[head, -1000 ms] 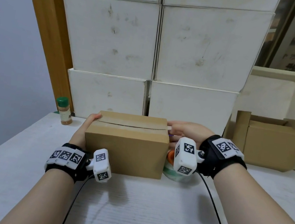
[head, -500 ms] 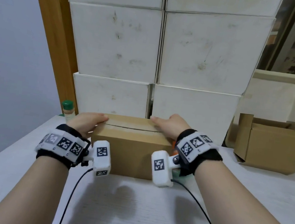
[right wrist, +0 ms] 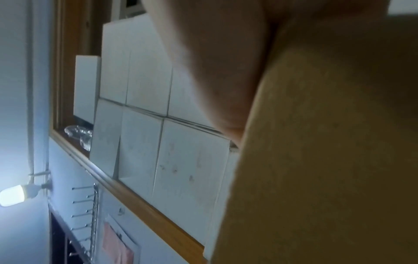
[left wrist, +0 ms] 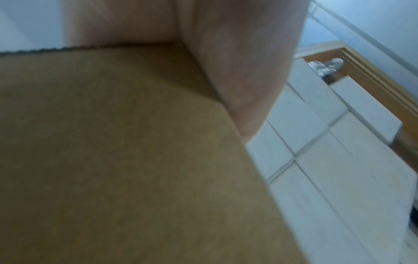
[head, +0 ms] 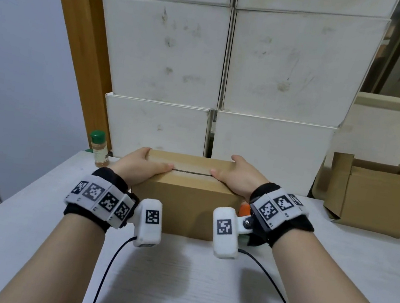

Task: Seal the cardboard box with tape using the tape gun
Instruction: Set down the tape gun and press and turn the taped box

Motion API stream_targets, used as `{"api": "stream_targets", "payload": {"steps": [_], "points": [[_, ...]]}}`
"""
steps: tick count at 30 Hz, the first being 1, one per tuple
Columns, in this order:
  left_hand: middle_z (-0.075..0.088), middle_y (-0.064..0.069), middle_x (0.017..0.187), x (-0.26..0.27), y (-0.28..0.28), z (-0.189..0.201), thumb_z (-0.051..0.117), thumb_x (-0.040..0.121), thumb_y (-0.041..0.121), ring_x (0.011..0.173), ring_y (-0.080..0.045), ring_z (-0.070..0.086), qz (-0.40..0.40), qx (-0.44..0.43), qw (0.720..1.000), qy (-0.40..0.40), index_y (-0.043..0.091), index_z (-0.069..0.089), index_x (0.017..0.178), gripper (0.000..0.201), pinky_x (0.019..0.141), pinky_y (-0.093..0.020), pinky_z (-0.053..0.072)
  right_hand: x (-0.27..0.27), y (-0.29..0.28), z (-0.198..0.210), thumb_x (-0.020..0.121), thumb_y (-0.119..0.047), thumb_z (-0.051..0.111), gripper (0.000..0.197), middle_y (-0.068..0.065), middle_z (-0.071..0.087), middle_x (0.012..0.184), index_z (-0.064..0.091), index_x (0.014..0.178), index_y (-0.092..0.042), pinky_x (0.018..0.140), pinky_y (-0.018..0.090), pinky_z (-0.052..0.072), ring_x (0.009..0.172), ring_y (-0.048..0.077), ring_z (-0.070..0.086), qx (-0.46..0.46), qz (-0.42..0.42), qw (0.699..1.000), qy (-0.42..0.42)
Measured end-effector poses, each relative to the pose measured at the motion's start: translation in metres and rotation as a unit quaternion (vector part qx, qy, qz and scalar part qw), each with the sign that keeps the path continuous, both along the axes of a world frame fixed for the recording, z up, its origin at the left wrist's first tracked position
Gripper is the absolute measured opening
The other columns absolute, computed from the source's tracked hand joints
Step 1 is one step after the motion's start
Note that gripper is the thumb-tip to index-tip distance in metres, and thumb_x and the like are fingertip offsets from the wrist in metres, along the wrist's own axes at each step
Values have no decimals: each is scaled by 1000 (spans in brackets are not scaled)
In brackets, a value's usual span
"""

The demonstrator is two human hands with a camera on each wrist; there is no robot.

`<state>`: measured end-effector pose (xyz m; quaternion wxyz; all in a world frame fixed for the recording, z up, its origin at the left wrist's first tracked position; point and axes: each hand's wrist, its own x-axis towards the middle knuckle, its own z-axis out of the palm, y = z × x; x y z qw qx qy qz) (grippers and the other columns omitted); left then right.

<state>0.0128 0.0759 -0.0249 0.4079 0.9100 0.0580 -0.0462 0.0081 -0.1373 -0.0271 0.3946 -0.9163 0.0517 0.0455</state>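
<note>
A brown cardboard box [head: 186,206] stands on the white table [head: 187,290] with its top flaps down and a dark seam running across the top. My left hand [head: 140,166] lies flat on the left part of the top, thumb along the seam. My right hand [head: 237,177] lies flat on the right part. In the left wrist view my left hand's palm [left wrist: 237,62] lies against the box [left wrist: 113,142]; in the right wrist view my right hand's palm [right wrist: 214,62] lies against the box [right wrist: 328,151]. An orange part of the tape gun [head: 245,210] peeks out beside the box, behind my right wrist.
Stacked white boxes [head: 231,66] rise right behind the cardboard box. A green-capped spice bottle [head: 99,148] stands at the back left. An open cardboard box [head: 377,199] sits at the right, with a cream tray [head: 392,111] leaning behind it. Cables trail from both wrists.
Both hands have moved from the ends of the box up onto its top and now lie flat there. The box has stayed in place.
</note>
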Motion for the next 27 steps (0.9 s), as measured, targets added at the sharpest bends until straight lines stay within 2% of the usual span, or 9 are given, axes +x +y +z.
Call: {"api": "stream_targets", "payload": {"steps": [2,8,11,13,15,17,19,23,27], "points": [[37,-6,147,2,6,-2,59,88,43,103,-18,51,-8,-38,999,9,20,21,150,76,79,-25,47,-2,-5,-1,93,-40,53,77,10,29,154,11,152,-12,109,33,35,136,27,37,21,5,1000,-2],[33,-3,152,5,18,-8,46,95,41,132,-25,40,3,-43,999,13,28,24,149,59,112,-40,33,-5,-12,-7,99,-31,42,65,13,31,152,9,152,-15,106,40,40,128,30,47,78,2,997,-5],[59,-15,121,5,15,-9,47,96,34,110,-30,57,32,-139,988,52,8,46,135,47,103,-46,44,-7,-8,-9,100,-30,40,54,13,47,136,27,145,-3,99,43,47,118,31,55,144,-20,989,2],[64,-20,105,3,16,-10,51,94,36,99,-34,62,65,-203,974,75,0,53,117,43,98,-50,48,-7,-5,-12,98,-34,39,51,15,55,126,41,135,1,97,41,46,111,29,56,155,-45,987,1],[62,-21,114,4,19,-12,48,90,48,104,-36,61,82,-215,970,82,1,50,118,55,97,-51,48,-8,-3,-14,99,-34,35,40,12,59,98,53,110,0,84,36,44,92,26,55,152,-68,986,-12],[60,-20,116,5,22,-14,42,91,52,109,-37,59,97,-208,971,65,4,48,121,57,99,-50,47,-11,-2,-14,101,-29,30,34,5,49,76,50,85,-7,70,33,39,72,20,50,137,-86,986,-25],[61,-19,110,-3,19,-9,41,95,47,104,-35,60,91,-233,966,57,0,50,117,52,98,-48,48,-13,-2,-16,100,-28,30,37,9,51,78,46,71,-12,72,36,42,76,26,52,155,-99,981,-53],[62,-12,92,-11,14,-1,39,100,34,86,-26,60,80,-300,951,14,7,53,107,30,82,-39,51,-14,-3,-6,99,-25,31,31,4,52,79,52,84,-9,78,35,42,85,26,52,202,-116,964,-128],[64,-7,100,-13,8,7,35,98,48,93,-23,63,72,-351,933,-5,15,53,110,40,85,-36,50,-19,-4,-1,101,-24,27,32,3,50,82,53,98,-5,79,32,38,88,23,48,207,-128,956,-167]]}}
